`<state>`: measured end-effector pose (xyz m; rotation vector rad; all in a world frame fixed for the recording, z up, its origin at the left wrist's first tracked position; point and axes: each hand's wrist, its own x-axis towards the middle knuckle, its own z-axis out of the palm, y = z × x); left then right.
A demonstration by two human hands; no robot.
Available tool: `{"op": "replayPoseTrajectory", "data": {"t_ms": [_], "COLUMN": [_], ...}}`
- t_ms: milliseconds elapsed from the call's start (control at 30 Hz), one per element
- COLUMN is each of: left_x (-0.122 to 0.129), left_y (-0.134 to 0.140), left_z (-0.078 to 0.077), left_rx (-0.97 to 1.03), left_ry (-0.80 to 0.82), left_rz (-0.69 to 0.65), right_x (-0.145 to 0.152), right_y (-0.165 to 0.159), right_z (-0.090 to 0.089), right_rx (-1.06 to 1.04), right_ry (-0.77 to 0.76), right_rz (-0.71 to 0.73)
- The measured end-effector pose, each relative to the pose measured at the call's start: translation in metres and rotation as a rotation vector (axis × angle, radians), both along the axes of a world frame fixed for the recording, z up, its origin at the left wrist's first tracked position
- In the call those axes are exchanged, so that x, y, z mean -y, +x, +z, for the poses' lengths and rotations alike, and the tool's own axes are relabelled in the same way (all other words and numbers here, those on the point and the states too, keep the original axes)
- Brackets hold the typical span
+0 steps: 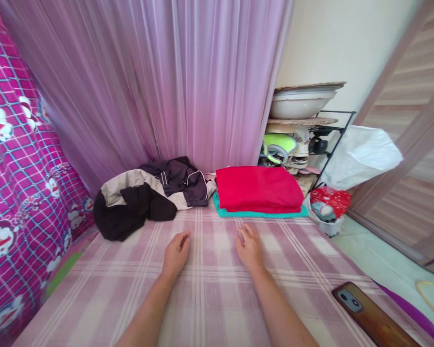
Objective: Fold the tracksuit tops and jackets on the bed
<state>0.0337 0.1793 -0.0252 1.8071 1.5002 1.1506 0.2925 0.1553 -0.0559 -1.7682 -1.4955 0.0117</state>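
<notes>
My left hand [176,251] rests on the checked pink-and-white cloth [217,289], its fingers loosely bent with a gap beside the thumb and nothing visible in it. Opposite it lies my right hand [250,246], fingers slightly apart and also without anything in them. Beyond the right hand is a folded red cloth [258,189], stacked on a folded teal cloth [264,214] that shows along the front edge. Past the left hand, a crumpled garment in black and beige [135,202] lies heaped with a dark jacket-like piece with white piping [181,180].
A phone [372,313] lies face down at the near right edge. Purple curtains [188,86] hang behind the clothes. A black rack [329,144] with shoes and bowls [300,103] stands at the back right, beside a white plastic bag [361,154]. Patterned pink fabric [21,193] hangs at left.
</notes>
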Motion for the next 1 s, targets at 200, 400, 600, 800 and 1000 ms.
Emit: {"op": "replayPoseTrajectory", "data": {"t_ms": [200,400,600,800,1000], "left_x": [0.002,-0.026,-0.085,-0.110,-0.070], "left_y": [-0.002,-0.061,-0.124,-0.132,-0.110], "left_z": [-0.002,0.030,0.084,0.098,0.094], "left_rx": [0.084,-0.131,-0.406,-0.568,-0.729], "left_ry": [-0.014,0.219,0.060,-0.191,0.006], "left_rz": [0.100,0.398,0.660,0.665,0.559], "right_x": [-0.004,-0.005,-0.006,-0.004,-0.004], "right_y": [0.010,0.011,0.010,0.008,0.007], "right_z": [-0.002,-0.002,0.001,0.006,0.008], "right_rx": [-0.142,-0.139,-0.092,-0.071,-0.080], "right_ry": [-0.006,-0.015,-0.038,-0.050,-0.042], "right_rz": [0.031,0.067,0.074,0.058,0.067]}}
